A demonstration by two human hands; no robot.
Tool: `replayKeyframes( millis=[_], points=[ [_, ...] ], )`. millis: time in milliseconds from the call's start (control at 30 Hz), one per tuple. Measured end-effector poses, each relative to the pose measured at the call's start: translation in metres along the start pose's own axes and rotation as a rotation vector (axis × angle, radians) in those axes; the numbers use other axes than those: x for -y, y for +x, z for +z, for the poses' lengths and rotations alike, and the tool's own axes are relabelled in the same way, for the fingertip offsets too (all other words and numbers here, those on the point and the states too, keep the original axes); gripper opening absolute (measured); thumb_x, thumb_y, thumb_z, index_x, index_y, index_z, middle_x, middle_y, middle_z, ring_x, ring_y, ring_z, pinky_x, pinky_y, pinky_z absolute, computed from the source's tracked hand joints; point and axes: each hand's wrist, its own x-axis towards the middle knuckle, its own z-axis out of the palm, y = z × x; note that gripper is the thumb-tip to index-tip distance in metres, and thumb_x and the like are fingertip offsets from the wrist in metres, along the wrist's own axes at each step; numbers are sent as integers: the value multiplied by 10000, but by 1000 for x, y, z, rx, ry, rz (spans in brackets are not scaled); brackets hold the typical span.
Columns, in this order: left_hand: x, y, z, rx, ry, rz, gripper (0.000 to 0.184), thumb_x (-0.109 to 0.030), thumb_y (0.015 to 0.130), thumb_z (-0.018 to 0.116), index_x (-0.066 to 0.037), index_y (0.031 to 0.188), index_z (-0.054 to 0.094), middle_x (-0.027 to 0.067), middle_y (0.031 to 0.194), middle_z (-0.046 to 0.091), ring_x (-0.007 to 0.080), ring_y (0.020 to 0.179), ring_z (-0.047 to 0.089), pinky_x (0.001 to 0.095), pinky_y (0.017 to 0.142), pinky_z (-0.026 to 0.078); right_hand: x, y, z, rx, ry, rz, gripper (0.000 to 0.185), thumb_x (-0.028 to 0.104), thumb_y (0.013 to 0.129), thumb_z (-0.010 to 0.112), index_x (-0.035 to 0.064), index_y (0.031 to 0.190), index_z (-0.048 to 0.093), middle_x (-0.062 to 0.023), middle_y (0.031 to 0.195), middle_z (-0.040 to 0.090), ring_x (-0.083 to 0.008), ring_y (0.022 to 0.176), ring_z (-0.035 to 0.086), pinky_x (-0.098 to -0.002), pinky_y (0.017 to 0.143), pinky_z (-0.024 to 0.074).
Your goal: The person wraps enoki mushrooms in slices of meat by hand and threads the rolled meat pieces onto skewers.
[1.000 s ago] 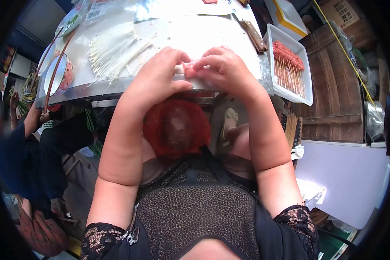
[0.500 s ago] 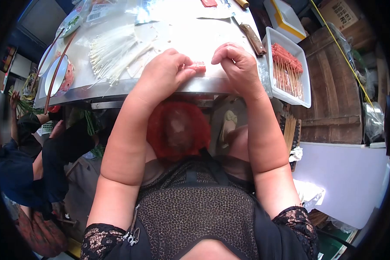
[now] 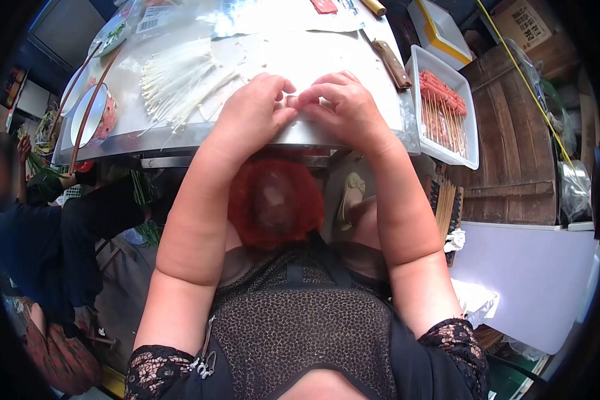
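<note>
Both hands meet near the front edge of the white table (image 3: 360,53). My left hand (image 3: 257,107) pinches one end of a small pink meat roll (image 3: 291,101). From the other side, my right hand (image 3: 347,110) closes its fingers on the same roll, which they mostly cover. A fan of white enoki mushrooms (image 3: 180,77) lies to the left of my left hand, with loose stems around it. Beyond my right hand rests a knife with a brown wooden handle (image 3: 392,65).
On the right, a white tray (image 3: 472,143) holds skewered meat rolls (image 3: 443,93). At the left stand a bowl (image 3: 90,120) and long chopsticks (image 3: 87,110). A shiny package (image 3: 280,20) lies at the back. A red bag (image 3: 273,200) sits below. Another person (image 3: 33,247) is at left.
My right hand has moved left and now touches the meat roll that my left hand was holding alone. The person at the left has shifted slightly.
</note>
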Motion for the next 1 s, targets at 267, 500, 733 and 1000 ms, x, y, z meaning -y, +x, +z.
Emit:
replayKeyframes(
  millis=[267, 500, 733, 1000],
  points=[
    [7, 5, 4, -12, 137, -7, 304, -199, 867, 703, -71, 1143, 683, 127, 953, 635, 272, 845, 635, 358, 760, 517, -4, 4, 12, -112, -176, -115, 86, 181, 814, 708, 132, 881, 732, -42, 867, 675, -271, 853, 619, -388, 845, 500],
    [14, 3, 6, -187, 59, 3, 439, -131, 825, 735, -93, 1250, 632, 119, 1066, 627, 267, 908, 635, 367, 774, 527, -4, 9, 22, -150, -296, -70, 203, 203, 864, 692, 97, 1035, 720, -82, 891, 687, -252, 822, 634, -367, 785, 507],
    [-5, 4, -6, -438, 197, 463, 432, -61, 706, 776, -125, 1118, 663, 87, 1108, 637, 294, 1008, 609, 409, 883, 508, 25, 15, -5, 38, 1009, 593, 213, 256, 897, 707, 49, 935, 737, -5, 857, 666, -43, 685, 518, -200, 592, 383],
    [-12, 0, -2, -426, 173, 590, 209, -82, 765, 748, -94, 963, 685, 48, 901, 671, 254, 807, 647, 362, 725, 528, 15, 8, -10, 108, 948, 747, 295, 300, 964, 595, 47, 886, 725, 8, 683, 588, -54, 563, 460, -211, 517, 352]
  ],
)
